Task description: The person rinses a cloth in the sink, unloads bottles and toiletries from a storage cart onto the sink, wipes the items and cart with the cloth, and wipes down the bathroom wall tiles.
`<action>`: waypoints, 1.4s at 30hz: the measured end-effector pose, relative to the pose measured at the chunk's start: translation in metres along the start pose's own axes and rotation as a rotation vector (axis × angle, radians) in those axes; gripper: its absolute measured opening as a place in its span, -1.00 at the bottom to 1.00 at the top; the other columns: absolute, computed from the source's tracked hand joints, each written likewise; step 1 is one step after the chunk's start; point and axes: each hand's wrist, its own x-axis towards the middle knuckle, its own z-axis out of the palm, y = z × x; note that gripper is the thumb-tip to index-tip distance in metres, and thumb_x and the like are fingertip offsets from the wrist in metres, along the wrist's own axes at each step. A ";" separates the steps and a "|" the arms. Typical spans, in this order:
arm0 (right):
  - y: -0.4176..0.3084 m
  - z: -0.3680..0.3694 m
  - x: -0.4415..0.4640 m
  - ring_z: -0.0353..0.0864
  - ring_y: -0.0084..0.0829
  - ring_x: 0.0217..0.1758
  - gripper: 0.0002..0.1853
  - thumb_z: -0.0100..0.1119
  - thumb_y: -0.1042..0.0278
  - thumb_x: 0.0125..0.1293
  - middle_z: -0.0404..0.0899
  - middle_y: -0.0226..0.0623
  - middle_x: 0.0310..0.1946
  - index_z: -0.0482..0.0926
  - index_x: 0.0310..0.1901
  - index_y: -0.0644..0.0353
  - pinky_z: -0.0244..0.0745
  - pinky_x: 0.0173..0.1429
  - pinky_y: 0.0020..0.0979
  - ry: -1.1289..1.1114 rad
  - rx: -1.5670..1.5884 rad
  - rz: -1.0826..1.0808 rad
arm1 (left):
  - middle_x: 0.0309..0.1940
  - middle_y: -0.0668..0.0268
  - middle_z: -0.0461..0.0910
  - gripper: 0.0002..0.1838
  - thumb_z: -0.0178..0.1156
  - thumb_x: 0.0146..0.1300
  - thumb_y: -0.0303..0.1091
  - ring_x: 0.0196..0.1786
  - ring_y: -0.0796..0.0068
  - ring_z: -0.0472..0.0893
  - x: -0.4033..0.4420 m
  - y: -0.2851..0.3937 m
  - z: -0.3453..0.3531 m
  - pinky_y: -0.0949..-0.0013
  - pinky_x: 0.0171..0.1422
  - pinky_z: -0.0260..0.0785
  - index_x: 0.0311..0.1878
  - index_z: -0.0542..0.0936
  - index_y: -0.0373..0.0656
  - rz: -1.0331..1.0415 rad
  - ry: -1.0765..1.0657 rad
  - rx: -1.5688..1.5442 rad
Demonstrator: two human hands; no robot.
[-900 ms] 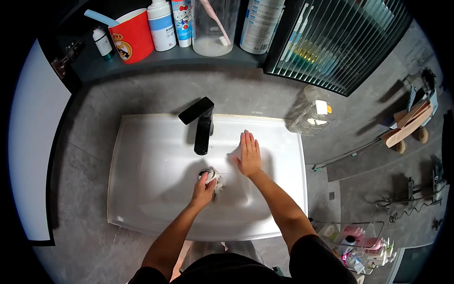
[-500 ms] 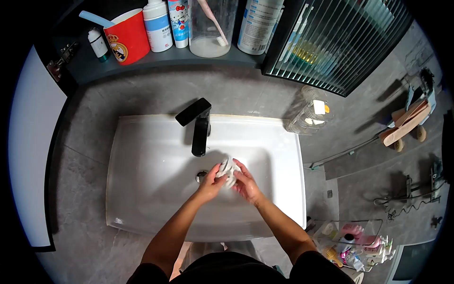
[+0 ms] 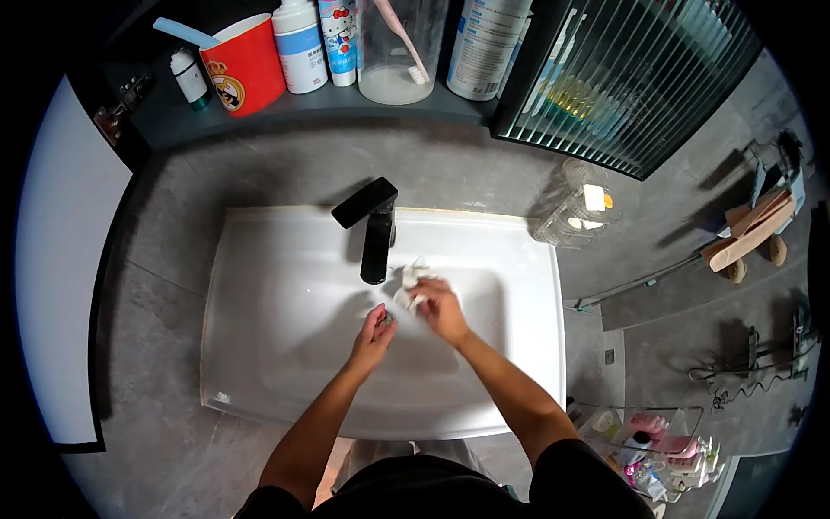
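Note:
In the head view my right hand pinches a crumpled white cloth over the sink, just right of the black faucet's spout. Motion blurs the cloth's edges. Lower and to the left, my left hand is closed, its fingers curled together. A small dark grey patch shows at its fingertips; whether it is held or is the drain behind, I cannot make out. The black faucet stands at the sink's back, with its lever turned to the left. No water stream is visible.
Above the sink, a shelf carries a red cup, bottles, a toothpaste tube and a clear cup with a pink toothbrush. A ribbed glass cabinet door juts out at right. A clear bottle stands by the sink's back right corner.
My hands were together on the cloth and have moved apart. The right hand has carried the cloth up towards the faucet spout; the left is off it. The camera view has shifted slightly.

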 end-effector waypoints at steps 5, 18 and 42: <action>-0.055 0.019 -0.040 0.62 -0.36 0.03 -0.62 0.21 0.67 0.23 0.59 -0.20 0.08 0.65 0.06 0.07 0.51 0.16 -0.41 -0.332 0.669 0.436 | 0.07 0.39 0.52 -0.44 0.08 0.44 0.14 0.03 0.50 0.57 -0.016 0.025 -0.009 0.36 -0.03 0.48 0.34 0.36 0.03 -0.371 -0.088 -0.373; -0.136 -0.007 0.081 0.49 -0.33 0.30 -0.63 -0.11 0.50 0.52 0.49 -0.15 0.23 0.35 0.30 0.30 0.47 0.35 -0.29 0.055 1.448 0.658 | 0.07 0.44 0.56 -0.60 0.21 0.42 -0.18 0.05 0.53 0.60 0.016 0.052 -0.042 0.32 0.00 0.53 0.26 0.40 0.05 -0.131 -0.011 -0.674; -0.010 0.043 -0.002 0.61 -0.56 -0.24 -0.67 0.33 0.10 0.34 0.68 -0.41 -0.25 0.64 -0.06 0.19 0.51 -0.20 -0.48 -0.200 0.684 0.592 | 0.05 0.28 0.63 -0.42 0.24 0.39 -0.16 -0.03 0.43 0.66 0.036 -0.001 -0.071 0.25 0.07 0.56 0.37 0.38 -0.19 -0.255 -0.028 -0.060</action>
